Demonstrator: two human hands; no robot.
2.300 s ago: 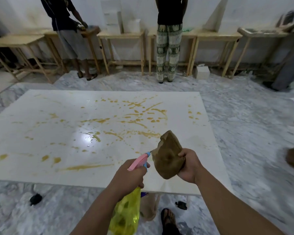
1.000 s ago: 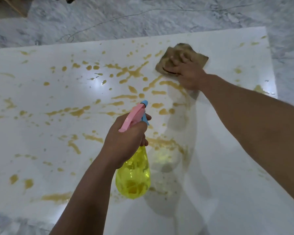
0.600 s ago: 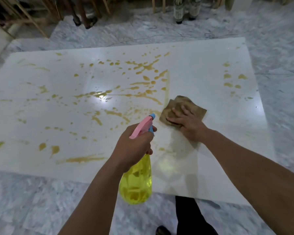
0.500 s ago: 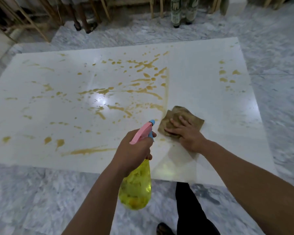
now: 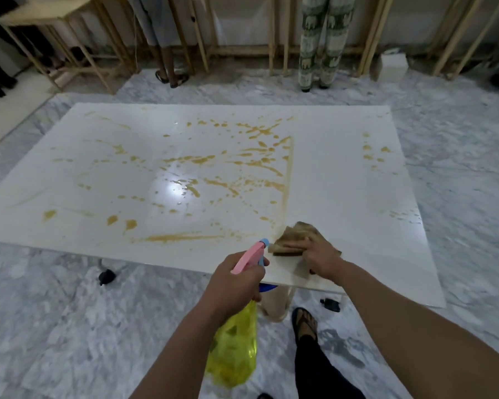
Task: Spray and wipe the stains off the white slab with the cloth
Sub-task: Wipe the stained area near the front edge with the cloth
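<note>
Now, near edge: right hand (image 5: 320,256) presses one brown cloth (image 5: 297,236) flat on white slab (image 5: 343,180).
Left hand (image 5: 236,286): grips one yellow spray bottle (image 5: 234,352).
Open room: slab's stained middle.

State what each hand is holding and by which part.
The left hand grips the spray bottle around its neck, below the pink head. The right hand presses on top of the brown cloth at the slab's near edge.

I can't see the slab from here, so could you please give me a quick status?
Left hand grips spray bottle. Right hand presses cloth at slab's near edge. Stains remain across it. Nothing in the way.
</note>
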